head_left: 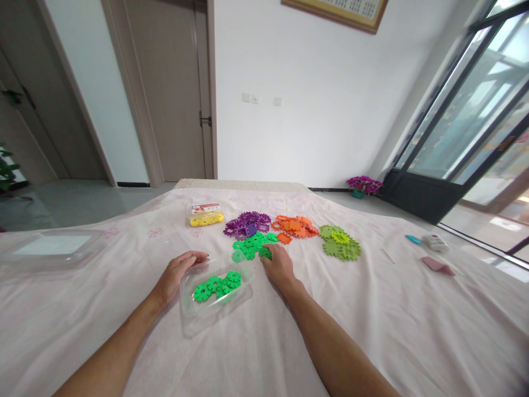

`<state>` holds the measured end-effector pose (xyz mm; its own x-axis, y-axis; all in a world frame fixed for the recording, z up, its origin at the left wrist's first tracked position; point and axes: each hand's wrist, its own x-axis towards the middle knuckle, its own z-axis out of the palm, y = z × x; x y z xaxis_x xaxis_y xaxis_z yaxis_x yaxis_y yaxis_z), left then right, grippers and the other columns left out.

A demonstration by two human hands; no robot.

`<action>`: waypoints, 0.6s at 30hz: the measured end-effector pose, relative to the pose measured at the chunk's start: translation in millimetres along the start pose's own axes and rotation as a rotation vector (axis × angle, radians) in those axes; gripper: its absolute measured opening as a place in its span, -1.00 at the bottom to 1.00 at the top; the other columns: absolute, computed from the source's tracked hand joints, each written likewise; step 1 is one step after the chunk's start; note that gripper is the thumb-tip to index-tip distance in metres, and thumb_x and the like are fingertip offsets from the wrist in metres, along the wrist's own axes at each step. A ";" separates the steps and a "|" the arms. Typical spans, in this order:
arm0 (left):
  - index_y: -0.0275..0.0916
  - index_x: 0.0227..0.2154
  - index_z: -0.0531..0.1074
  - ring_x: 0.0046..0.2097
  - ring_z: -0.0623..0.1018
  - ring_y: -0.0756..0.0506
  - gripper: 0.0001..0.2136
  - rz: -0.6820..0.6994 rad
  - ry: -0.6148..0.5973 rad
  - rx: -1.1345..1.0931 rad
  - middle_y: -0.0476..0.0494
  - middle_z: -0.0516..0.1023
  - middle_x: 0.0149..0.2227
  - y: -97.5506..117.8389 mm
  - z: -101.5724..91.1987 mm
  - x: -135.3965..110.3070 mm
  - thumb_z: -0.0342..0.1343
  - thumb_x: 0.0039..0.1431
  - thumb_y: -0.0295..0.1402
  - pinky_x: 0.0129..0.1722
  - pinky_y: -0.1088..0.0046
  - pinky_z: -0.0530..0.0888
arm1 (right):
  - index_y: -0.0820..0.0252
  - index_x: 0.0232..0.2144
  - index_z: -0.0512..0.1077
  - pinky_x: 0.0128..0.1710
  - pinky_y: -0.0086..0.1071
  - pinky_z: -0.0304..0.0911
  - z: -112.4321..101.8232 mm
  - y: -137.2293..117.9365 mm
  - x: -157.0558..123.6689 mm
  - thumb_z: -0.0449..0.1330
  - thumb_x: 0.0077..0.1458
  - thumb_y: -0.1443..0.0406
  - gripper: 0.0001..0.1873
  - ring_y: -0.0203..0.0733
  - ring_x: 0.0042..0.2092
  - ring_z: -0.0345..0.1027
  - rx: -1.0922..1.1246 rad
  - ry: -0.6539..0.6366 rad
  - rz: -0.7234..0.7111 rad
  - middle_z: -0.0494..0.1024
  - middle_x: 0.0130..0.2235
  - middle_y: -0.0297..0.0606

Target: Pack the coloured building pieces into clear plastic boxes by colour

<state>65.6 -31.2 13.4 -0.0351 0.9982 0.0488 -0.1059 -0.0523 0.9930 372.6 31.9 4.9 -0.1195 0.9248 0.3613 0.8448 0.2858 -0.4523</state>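
A clear plastic box [243, 273] lies on the pink cloth in front of me with several bright green snowflake pieces [217, 285] inside. My left hand [177, 274] grips the box's left rim, fingers curled over its edge. My right hand [279, 264] rests at the near edge of the loose green pile [253, 244], fingers closed on a green piece [265, 252]. Behind lie a purple pile [247, 223], an orange pile [295, 226] and a lime pile [341, 242].
A small clear box of yellow pieces [205, 215] stands behind the piles. A clear lid [53, 245] lies far left. Small items [433, 242] sit at the right of the cloth [372, 331]. Doors, a flower pot [363, 184] and glass doors surround the table.
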 end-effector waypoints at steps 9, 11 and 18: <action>-0.32 -0.18 0.57 0.03 0.54 -0.34 -0.61 0.007 -0.013 0.024 -0.35 0.59 -0.04 -3.7 -3.1 1.7 0.18 0.11 -0.08 0.09 0.06 0.40 | 0.17 -0.22 0.49 -0.13 -0.30 0.24 4.0 -3.6 -0.2 0.15 0.14 0.20 -0.78 -0.13 -0.17 0.38 0.328 0.185 -0.064 0.53 -0.23 -0.22; -0.32 -0.17 0.57 0.04 0.54 -0.34 -0.61 0.005 -0.018 0.028 -0.35 0.59 -0.04 -4.5 -4.0 2.0 0.17 0.13 -0.08 0.08 0.07 0.40 | 0.18 -0.27 0.49 -0.21 -0.32 0.24 1.8 -12.4 -0.6 0.18 0.12 0.16 -0.77 -0.16 -0.25 0.37 0.438 0.224 -0.059 0.52 -0.31 -0.26; -0.31 -0.16 0.57 0.05 0.53 -0.33 -0.63 0.008 -0.032 0.037 -0.34 0.58 -0.02 -6.9 -6.2 3.9 0.15 0.16 -0.10 0.09 0.11 0.41 | 0.17 -0.32 0.53 -0.36 -0.41 0.21 -16.2 -55.3 -10.5 0.27 0.05 0.18 -0.81 -0.26 -0.37 0.34 0.713 0.029 -0.121 0.54 -0.38 -0.34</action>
<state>60.1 -27.1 6.1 -0.0039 0.9982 0.0598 -0.0684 -0.0599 0.9959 335.6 2.3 39.3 -0.1682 0.8719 0.4599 0.2795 0.4896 -0.8259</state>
